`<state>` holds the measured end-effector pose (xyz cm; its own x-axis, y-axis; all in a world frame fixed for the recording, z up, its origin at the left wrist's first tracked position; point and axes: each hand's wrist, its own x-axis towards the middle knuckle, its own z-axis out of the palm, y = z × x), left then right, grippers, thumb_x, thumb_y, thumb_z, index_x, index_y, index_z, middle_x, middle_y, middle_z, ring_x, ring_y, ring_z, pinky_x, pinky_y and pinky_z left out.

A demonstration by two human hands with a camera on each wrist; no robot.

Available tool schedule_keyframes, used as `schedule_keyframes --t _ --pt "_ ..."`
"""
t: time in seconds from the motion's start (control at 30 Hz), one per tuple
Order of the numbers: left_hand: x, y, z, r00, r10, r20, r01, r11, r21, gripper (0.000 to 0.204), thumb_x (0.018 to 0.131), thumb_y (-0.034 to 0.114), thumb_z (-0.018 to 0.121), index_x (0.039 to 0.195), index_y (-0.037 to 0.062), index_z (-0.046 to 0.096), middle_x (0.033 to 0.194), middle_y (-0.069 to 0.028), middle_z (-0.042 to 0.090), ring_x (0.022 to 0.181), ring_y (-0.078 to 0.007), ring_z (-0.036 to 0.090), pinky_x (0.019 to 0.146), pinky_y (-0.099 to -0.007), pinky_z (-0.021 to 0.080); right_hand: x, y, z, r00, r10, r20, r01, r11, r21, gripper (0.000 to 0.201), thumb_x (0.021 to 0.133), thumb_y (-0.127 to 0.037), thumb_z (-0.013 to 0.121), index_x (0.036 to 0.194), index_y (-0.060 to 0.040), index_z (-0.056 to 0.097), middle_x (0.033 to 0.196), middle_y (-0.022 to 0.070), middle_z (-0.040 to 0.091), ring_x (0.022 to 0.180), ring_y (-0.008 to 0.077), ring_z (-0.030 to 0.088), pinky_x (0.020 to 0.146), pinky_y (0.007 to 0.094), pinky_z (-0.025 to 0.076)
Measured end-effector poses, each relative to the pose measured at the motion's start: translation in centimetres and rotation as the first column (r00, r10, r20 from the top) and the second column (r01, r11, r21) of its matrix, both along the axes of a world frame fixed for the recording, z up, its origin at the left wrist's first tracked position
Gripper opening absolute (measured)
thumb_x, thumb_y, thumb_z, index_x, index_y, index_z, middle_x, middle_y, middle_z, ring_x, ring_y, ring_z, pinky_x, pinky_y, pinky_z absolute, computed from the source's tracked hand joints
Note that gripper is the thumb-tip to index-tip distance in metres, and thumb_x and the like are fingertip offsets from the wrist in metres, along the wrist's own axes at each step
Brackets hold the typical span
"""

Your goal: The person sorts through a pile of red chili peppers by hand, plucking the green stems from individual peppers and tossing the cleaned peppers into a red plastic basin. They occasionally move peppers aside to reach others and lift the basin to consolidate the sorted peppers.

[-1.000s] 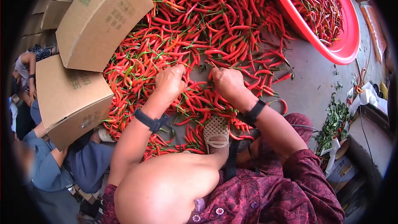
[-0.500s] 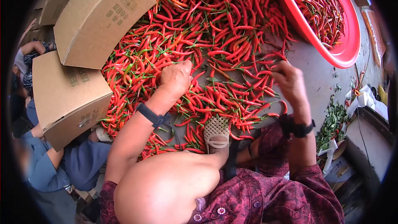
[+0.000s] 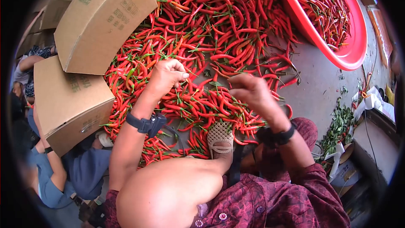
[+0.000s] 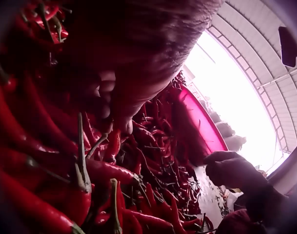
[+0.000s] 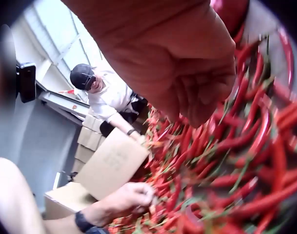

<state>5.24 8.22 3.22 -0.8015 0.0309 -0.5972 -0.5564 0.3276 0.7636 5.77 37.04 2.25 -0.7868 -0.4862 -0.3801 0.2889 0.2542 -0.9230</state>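
Observation:
Red chilies (image 3: 198, 97) with green stems lie in a thick spread on the grey floor. At the left of the spread, the left hand (image 3: 165, 78) has its thumb and fingers together; in the left wrist view a red chili (image 4: 114, 145) hangs at the fingertips of the left hand (image 4: 138, 58), which seem to pinch it. The right hand (image 3: 255, 97), blurred, hovers over the near right chilies, its fingers half bent and apart, with no chili visible in it. In the right wrist view, the fingers of the right hand (image 5: 187, 73) bend loosely above the chilies.
Two cardboard boxes (image 3: 105, 25) (image 3: 71, 101) stand at the left, beside another person (image 3: 50, 164). A pink tub (image 3: 358, 38) of chilies is at the upper right, leaves (image 3: 339, 120) below it. A woven shoe (image 3: 220, 137) touches the near chilies.
From beside the tub end of the spread, the right hand has come back left over the chilies. The left hand has shifted slightly left and turned, its thumb now showing.

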Motion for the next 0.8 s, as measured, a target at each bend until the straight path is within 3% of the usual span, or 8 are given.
schedule_keyframes --t 0.13,0.33,0.43,0.47,0.53,0.6,0.67,0.8 --pt "-0.2 0.4 2.2 0.986 0.169 0.005 -0.169 0.978 0.127 0.009 0.083 0.006 0.07 0.083 0.0032 0.061 0.067 -0.0005 0.061 0.052 -0.0044 0.056 0.044 -0.0159 0.044 1.4 -6.1 -0.4 0.986 0.068 0.155 -0.05 0.992 -0.117 0.042 0.084 -0.011 0.072 0.122 0.0025 0.058 0.097 0.0071 0.066 0.086 0.0105 0.059 0.074 0.0258 0.05" --pt "0.3 1.7 2.9 0.982 0.188 -0.028 -0.176 0.955 0.24 0.014 0.087 0.013 0.068 0.092 0.0019 0.061 0.076 -0.0043 0.065 0.061 -0.0087 0.063 0.051 -0.0198 0.05 1.2 -6.3 0.9 0.935 0.031 0.353 0.047 0.976 -0.211 0.012 0.087 -0.011 0.067 0.094 -0.0014 0.067 0.07 -0.0024 0.059 0.064 0.0062 0.054 0.059 0.0242 0.045" --pt "0.0 0.3 3.3 0.968 0.193 -0.16 -0.177 0.979 0.105 0.018 0.093 0.015 0.059 0.104 0.0005 0.059 0.084 -0.0066 0.066 0.07 -0.0083 0.064 0.06 -0.0201 0.051 -1.5 -0.4 3.5 0.925 -0.215 0.314 0.283 0.941 -0.186 0.007 0.089 -0.009 0.062 0.095 -0.0046 0.063 0.07 -0.003 0.053 0.058 0.0035 0.047 0.051 0.0201 0.037" --pt "0.6 -1.4 1.3 0.953 0.226 -0.203 -0.225 0.974 0.03 0.013 0.091 0.01 0.06 0.099 -0.0001 0.059 0.082 -0.0066 0.066 0.068 -0.0096 0.065 0.058 -0.0205 0.052 -3.1 2.1 5.4 0.871 -0.381 0.311 0.444 0.881 -0.164 0.014 0.092 -0.011 0.059 0.103 -0.003 0.061 0.071 -0.0021 0.053 0.059 0.0042 0.047 0.051 0.02 0.04" --pt "1.7 -2.9 2.1 0.915 -0.057 -0.4 -0.164 0.852 -0.497 0.008 0.086 0.008 0.062 0.091 0.0028 0.065 0.081 -0.0066 0.068 0.073 -0.0125 0.065 0.065 -0.0282 0.051 -7.3 9.9 3.6 0.833 -0.399 0.383 0.548 0.502 -0.669 0.036 0.096 -0.016 0.055 0.125 0.0045 0.05 0.092 0.0051 0.063 0.064 0.0048 0.051 0.053 0.0191 0.044" --pt "2.8 -5.1 1.8 0.828 -0.078 -0.555 -0.284 0.795 -0.536 0.004 0.081 0.003 0.064 0.084 0.0014 0.064 0.075 -0.0071 0.066 0.069 -0.0137 0.063 0.066 -0.0289 0.05 -9.3 11.0 6.0 0.532 -0.742 0.407 0.785 0.252 -0.567 0.043 0.096 -0.018 0.055 0.132 0.004 0.045 0.104 0.0088 0.064 0.068 0.0065 0.054 0.055 0.0183 0.045" --pt "4.1 -6.0 2.8 0.891 0.09 -0.445 -0.349 0.762 -0.546 0.005 0.077 0.002 0.067 0.081 0.0016 0.063 0.072 -0.007 0.064 0.066 -0.0131 0.062 0.063 -0.0281 0.05 -7.7 11.5 4.0 0.707 -0.626 0.329 0.691 0.511 -0.511 0.042 0.095 -0.017 0.056 0.129 0.0047 0.047 0.105 0.0108 0.066 0.068 0.0091 0.057 0.055 0.0197 0.046" --pt "5.6 -4.4 4.6 0.967 -0.23 -0.105 0.088 0.697 -0.712 0.013 0.07 0.006 0.074 0.072 0.0025 0.061 0.066 -0.0061 0.062 0.063 -0.0129 0.062 0.058 -0.0296 0.048 0.4 5.3 0.5 0.883 -0.251 0.396 0.312 0.945 -0.097 0.024 0.087 -0.006 0.063 0.111 -0.0012 0.062 0.082 0.0052 0.068 0.066 0.0079 0.061 0.057 0.0201 0.047"
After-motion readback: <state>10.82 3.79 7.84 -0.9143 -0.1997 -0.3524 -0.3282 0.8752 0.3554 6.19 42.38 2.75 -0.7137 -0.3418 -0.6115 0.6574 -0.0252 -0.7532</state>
